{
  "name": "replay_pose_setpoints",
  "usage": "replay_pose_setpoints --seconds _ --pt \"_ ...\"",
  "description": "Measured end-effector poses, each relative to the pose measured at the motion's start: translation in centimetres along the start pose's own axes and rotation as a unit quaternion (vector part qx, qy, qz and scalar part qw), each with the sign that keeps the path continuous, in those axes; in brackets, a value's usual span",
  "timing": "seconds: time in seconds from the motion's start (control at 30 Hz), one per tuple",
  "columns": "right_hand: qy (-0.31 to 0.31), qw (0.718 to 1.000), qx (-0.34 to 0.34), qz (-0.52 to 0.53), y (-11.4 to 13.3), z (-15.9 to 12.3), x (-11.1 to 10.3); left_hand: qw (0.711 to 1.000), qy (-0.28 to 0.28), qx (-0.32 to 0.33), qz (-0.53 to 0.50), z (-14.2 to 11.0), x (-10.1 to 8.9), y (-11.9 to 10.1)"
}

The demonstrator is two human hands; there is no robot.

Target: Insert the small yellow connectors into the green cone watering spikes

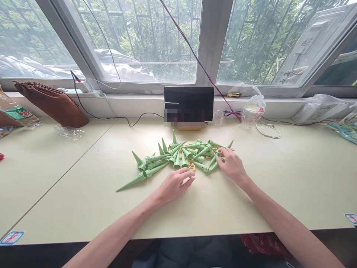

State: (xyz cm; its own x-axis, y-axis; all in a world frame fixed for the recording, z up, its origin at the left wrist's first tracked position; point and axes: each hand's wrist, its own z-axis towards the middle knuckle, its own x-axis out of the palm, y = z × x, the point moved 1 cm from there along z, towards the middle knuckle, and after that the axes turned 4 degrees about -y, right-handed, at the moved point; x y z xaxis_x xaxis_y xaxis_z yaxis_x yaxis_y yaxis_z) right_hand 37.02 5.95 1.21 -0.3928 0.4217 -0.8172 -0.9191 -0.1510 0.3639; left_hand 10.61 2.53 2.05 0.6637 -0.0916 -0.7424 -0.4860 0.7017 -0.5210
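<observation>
A heap of several green plastic cone spikes (178, 156) lies on the pale table (83, 193), with small yellow pieces (192, 165) scattered among them. My left hand (174, 184) rests on the table just in front of the heap, fingers loosely stretched and holding nothing. My right hand (232, 165) reaches into the right side of the heap, its fingertips touching a green spike (213, 166). One long spike (131, 183) lies apart at the heap's left edge.
A dark tablet (189, 104) stands on a stand behind the heap. A brown pouch (52, 103) and a bottle (16, 111) lie at the left. A bagged cup (253, 111), cables and plastic bags sit at the right along the window sill.
</observation>
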Motion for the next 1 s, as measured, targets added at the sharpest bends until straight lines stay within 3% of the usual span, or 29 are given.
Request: replay_pose_setpoints --seconds 0.33,0.67,1.0 --pt "0.021 0.999 -0.015 0.026 0.1 -0.2 0.3 1.000 0.003 -0.002 0.005 0.0 -0.1 -0.1" --pt "-0.015 0.996 -0.010 0.085 0.5 0.0 -0.1 1.000 0.001 0.003 0.011 0.0 0.0 0.0" --pt "-0.139 0.971 -0.003 0.196 1.5 -0.3 -1.4 1.000 -0.009 -0.004 -0.008 -0.1 -0.1 0.0"
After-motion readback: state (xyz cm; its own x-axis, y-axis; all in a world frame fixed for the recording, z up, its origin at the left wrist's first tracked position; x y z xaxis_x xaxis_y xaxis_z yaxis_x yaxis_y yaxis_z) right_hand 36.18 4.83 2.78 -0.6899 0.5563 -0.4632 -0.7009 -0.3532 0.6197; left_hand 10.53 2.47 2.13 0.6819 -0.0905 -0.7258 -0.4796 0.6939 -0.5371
